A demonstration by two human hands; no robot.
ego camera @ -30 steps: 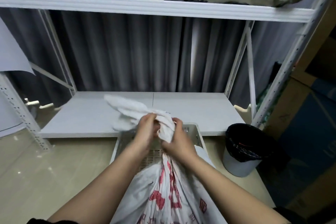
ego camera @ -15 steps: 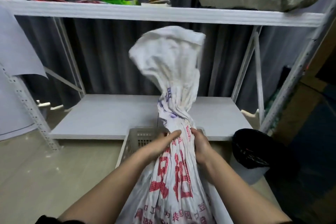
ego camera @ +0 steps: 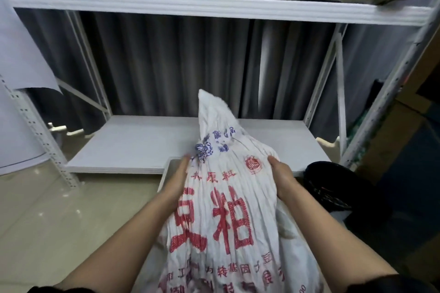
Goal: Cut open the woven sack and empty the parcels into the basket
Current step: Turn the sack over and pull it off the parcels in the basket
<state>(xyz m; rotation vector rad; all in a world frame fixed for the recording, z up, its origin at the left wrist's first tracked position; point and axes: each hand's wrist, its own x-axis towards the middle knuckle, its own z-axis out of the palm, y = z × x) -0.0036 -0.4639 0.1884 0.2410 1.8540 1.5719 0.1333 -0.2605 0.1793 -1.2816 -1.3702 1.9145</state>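
The woven sack (ego camera: 228, 209) is standing up over the basket (ego camera: 167, 169), and the person is clasping it from both sides just below the gathered neck. The left hand (ego camera: 177, 180) is lying along the sack's left flank with fingers mostly straight, pressing the cloth; whether the thumb is hooking in behind I cannot tell. The right hand (ego camera: 281, 177) is cupping the sack's right shoulder, fingers curling round the bunched weave and gripping it.

Judging by what is showing, the job is barely getting started. The sack is looking full and rounded, its top is twisted into a floppy peak pointing toward the lower shelf (ego camera: 133, 145) behind it, and no cut is showing anywhere on the side facing me. No knife or scissors is appearing in either hand or near the sack. Only a sliver of the basket's white rim is peeking out to the sack's left, so I cannot say what is lying inside it; no parcels are visible. A black-lined bin (ego camera: 333, 185) is sitting just to the sack's right.

So cutting and tipping out both seem to be waiting.
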